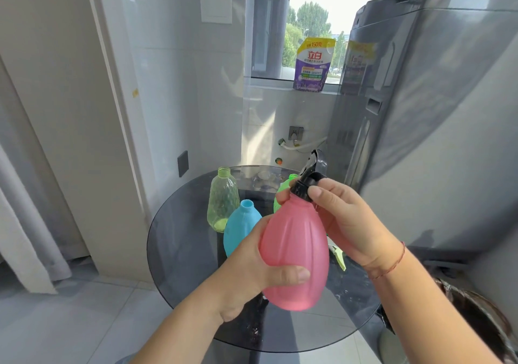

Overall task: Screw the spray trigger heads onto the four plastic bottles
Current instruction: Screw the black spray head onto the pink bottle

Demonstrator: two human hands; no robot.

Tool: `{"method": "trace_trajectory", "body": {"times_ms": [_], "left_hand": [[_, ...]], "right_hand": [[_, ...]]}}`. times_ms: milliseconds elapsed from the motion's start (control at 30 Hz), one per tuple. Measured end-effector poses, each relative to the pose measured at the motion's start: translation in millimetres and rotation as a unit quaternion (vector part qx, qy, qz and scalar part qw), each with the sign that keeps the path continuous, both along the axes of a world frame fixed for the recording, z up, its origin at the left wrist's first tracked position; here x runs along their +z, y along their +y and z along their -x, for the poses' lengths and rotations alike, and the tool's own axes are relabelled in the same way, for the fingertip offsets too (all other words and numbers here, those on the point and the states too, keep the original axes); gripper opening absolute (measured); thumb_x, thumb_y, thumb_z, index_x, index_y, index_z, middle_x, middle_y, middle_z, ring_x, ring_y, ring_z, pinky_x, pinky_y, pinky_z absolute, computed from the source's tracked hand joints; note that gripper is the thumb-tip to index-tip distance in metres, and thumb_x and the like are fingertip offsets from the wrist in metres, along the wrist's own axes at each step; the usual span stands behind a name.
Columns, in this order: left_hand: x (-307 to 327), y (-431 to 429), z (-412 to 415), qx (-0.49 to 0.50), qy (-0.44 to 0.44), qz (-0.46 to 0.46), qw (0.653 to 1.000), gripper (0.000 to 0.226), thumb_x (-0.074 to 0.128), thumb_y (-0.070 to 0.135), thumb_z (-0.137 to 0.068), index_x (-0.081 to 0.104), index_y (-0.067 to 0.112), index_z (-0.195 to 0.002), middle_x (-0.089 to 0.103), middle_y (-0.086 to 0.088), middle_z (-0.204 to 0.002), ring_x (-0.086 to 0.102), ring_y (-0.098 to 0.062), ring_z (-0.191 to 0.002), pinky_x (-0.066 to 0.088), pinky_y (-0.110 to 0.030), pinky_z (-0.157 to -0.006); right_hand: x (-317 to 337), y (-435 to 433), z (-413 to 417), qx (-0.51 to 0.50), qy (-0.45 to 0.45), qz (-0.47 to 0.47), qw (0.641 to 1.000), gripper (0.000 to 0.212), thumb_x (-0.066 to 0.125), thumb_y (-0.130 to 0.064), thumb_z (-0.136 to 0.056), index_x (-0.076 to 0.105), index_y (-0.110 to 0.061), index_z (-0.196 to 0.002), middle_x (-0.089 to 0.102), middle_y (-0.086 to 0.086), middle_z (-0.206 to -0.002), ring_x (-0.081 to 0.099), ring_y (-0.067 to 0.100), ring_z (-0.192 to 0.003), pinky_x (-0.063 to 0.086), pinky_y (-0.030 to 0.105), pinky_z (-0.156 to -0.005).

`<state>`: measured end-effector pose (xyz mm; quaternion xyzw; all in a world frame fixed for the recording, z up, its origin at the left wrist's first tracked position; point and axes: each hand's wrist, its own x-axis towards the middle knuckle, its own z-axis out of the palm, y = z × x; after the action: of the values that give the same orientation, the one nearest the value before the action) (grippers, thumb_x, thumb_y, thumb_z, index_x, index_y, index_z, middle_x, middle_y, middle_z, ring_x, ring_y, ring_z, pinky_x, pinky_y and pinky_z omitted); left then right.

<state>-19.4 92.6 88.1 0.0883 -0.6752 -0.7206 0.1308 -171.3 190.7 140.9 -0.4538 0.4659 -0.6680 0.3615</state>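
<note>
I hold a pink bottle [295, 254] tilted above the round glass table [179, 246]. My left hand [252, 274] wraps its lower body, thumb across the front. My right hand [347, 223] grips the black spray trigger head [304, 184] sitting on the bottle's neck, its lever pointing up and away. On the table behind stand a clear yellow-green bottle [222, 201] and a blue bottle [241, 227], both with bare necks. A bright green bottle [283, 190] is mostly hidden behind the pink one. A pale green trigger part [337, 257] lies on the glass under my right wrist.
A grey washing machine [420, 139] stands close on the right. A detergent pouch [312, 65] sits on the window sill. A white wall and door frame [84, 139] are to the left, and tiled floor [70, 321] lies below the table.
</note>
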Motion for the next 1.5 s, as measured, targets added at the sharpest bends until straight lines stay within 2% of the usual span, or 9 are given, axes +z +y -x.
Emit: {"method": "trace_trajectory", "body": {"times_ms": [200, 433, 633, 800, 933, 1067, 1233, 1333, 1500], "left_hand": [[0, -16, -4, -0.195, -0.033, -0.078, 0.977, 0.098, 0.09, 0.032, -0.061, 0.042, 0.019, -0.145, 0.052, -0.022, -0.138, 0.052, -0.033, -0.125, 0.045, -0.045, -0.104], [-17, -13, -3, -0.276, -0.031, -0.15, 0.949, 0.096, 0.09, 0.031, -0.062, 0.043, 0.008, -0.143, 0.054, -0.011, -0.127, 0.055, -0.027, -0.115, 0.046, -0.039, -0.1], [-8, 8, -1, -0.098, -0.029, -0.104, 0.989, 0.082, 0.086, 0.02, -0.058, 0.055, 0.025, -0.133, 0.067, -0.008, -0.124, 0.065, -0.021, -0.111, 0.054, -0.034, -0.093], [-3, 45, 5, 0.171, -0.022, 0.06, 0.983, 0.096, 0.09, 0.052, -0.033, 0.049, 0.053, -0.12, 0.065, 0.017, -0.113, 0.065, -0.001, -0.099, 0.055, -0.021, -0.077], [-9, 34, -1, 0.009, 0.076, -0.138, 0.988, 0.101, 0.094, 0.049, -0.045, 0.053, 0.029, -0.135, 0.064, -0.003, -0.133, 0.063, -0.019, -0.12, 0.056, -0.033, -0.092], [-20, 32, -7, -0.184, 0.07, -0.358, 0.913, 0.089, 0.09, 0.026, -0.063, 0.05, 0.011, -0.141, 0.051, -0.022, -0.144, 0.053, -0.039, -0.128, 0.04, -0.063, -0.106], [-27, 45, 8, 0.079, 0.08, -0.109, 0.988, 0.104, 0.097, 0.044, -0.036, 0.051, 0.047, -0.129, 0.064, 0.02, -0.122, 0.065, -0.002, -0.107, 0.056, -0.021, -0.08], [-25, 60, 14, 0.233, 0.063, 0.085, 0.967, 0.098, 0.087, 0.047, -0.033, 0.034, 0.07, -0.111, 0.048, 0.037, -0.114, 0.053, 0.016, -0.102, 0.05, -0.006, -0.072], [-22, 34, 4, -0.004, 0.073, 0.004, 0.997, 0.112, 0.093, 0.058, -0.032, 0.042, 0.046, -0.131, 0.062, 0.021, -0.123, 0.061, 0.003, -0.113, 0.054, -0.019, -0.086]], "right_hand": [[-5, 2, 6, 0.084, -0.025, -0.031, 0.996, 0.045, 0.072, -0.039, -0.076, 0.069, -0.006, -0.106, 0.071, 0.015, -0.103, 0.064, 0.027, -0.1, 0.047, 0.043, -0.095], [-13, 7, 0, 0.175, -0.014, -0.043, 0.984, 0.041, 0.063, -0.039, -0.085, 0.066, -0.007, -0.109, 0.071, 0.015, -0.11, 0.061, 0.031, -0.108, 0.046, 0.044, -0.098], [-8, 16, 4, -0.015, 0.074, -0.091, 0.993, 0.053, 0.067, -0.039, -0.075, 0.067, 0.005, -0.104, 0.074, 0.017, -0.105, 0.068, 0.03, -0.096, 0.05, 0.053, -0.093], [-8, 16, -12, -0.11, 0.067, -0.01, 0.992, 0.051, 0.065, -0.038, -0.079, 0.061, 0.008, -0.1, 0.075, 0.013, -0.098, 0.069, 0.026, -0.087, 0.055, 0.048, -0.084], [1, 23, -10, -0.088, -0.016, 0.065, 0.994, 0.026, 0.06, -0.036, -0.079, 0.072, -0.015, -0.089, 0.074, 0.009, -0.091, 0.068, 0.023, -0.085, 0.056, 0.041, -0.081], [4, 24, -13, -0.06, -0.044, 0.053, 0.996, 0.029, 0.058, -0.033, -0.081, 0.068, -0.009, -0.094, 0.074, 0.012, -0.09, 0.067, 0.024, -0.082, 0.055, 0.041, -0.081], [4, 24, -15, -0.174, 0.029, -0.009, 0.984, 0.029, 0.065, -0.037, -0.078, 0.073, -0.011, -0.088, 0.077, 0.01, -0.098, 0.069, 0.023, -0.088, 0.055, 0.037, -0.078], [1, 19, -21, -0.235, 0.054, -0.02, 0.97, 0.033, 0.067, -0.043, -0.071, 0.075, -0.014, -0.085, 0.077, 0.008, -0.096, 0.069, 0.023, -0.092, 0.052, 0.045, -0.089], [6, 27, -21, -0.148, 0.059, -0.036, 0.987, 0.03, 0.063, -0.039, -0.08, 0.072, -0.013, -0.091, 0.076, 0.009, -0.1, 0.069, 0.019, -0.087, 0.052, 0.043, -0.086]]}}
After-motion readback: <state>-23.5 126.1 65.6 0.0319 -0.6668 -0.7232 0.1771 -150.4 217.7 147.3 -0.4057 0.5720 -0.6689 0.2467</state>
